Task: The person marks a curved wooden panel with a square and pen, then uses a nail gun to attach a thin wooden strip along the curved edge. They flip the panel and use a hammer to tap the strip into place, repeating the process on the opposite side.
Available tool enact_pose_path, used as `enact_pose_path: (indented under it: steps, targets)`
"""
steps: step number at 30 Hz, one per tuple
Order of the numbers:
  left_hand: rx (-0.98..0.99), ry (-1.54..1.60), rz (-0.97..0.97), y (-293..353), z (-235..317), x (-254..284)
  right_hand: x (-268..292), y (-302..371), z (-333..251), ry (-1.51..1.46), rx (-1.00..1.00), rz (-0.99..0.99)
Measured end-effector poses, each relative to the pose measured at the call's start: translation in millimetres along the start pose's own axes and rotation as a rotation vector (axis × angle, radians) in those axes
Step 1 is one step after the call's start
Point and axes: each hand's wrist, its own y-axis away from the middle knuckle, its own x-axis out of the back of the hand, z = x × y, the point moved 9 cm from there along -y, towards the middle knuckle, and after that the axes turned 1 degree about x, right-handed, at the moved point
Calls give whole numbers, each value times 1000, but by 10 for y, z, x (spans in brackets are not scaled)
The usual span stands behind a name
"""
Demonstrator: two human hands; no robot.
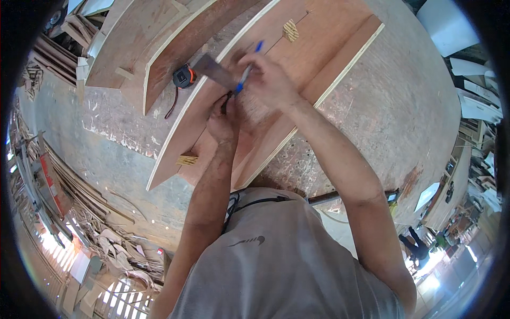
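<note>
My right hand, slightly blurred, pinches a blue-ended pen over a long plywood trough. Its lower blue end is beside a flat, wide metal blade. My left hand is closed around the dark lower part of this bladed tool, inside the trough near its left wall; the tool's exact kind is hard to make out. Small wooden blocks, one far and one near, sit along a line on the trough's inside face.
An orange-and-black tape measure lies on the worktable left of the trough. Beyond it stands another angled plywood piece. Wood strips and offcuts are piled on the floor at left. Far right, a person shows in the background.
</note>
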Motion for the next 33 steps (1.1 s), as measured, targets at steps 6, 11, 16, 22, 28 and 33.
enact_pose_path:
  steps: [6,11,16,22,28,33]
  targets:
    - [125,72,181,134,21,73,752,247,69,-147,-289,307]
    - [458,-104,-24,145,-49,-117,813,419,-7,-106,-185,307]
    - [838,832,-79,357,-274,-481,730,386,-142,-298,-58,257]
    - [939,1078,-5,293,-224,-566,645,353,109,-161,-256,109]
    - [930,1028,-11,339,-150,-582,407,344,244,25,-500,-231]
    - [939,1060,48,336,-212,-594,212,386,397,70,-667,-424]
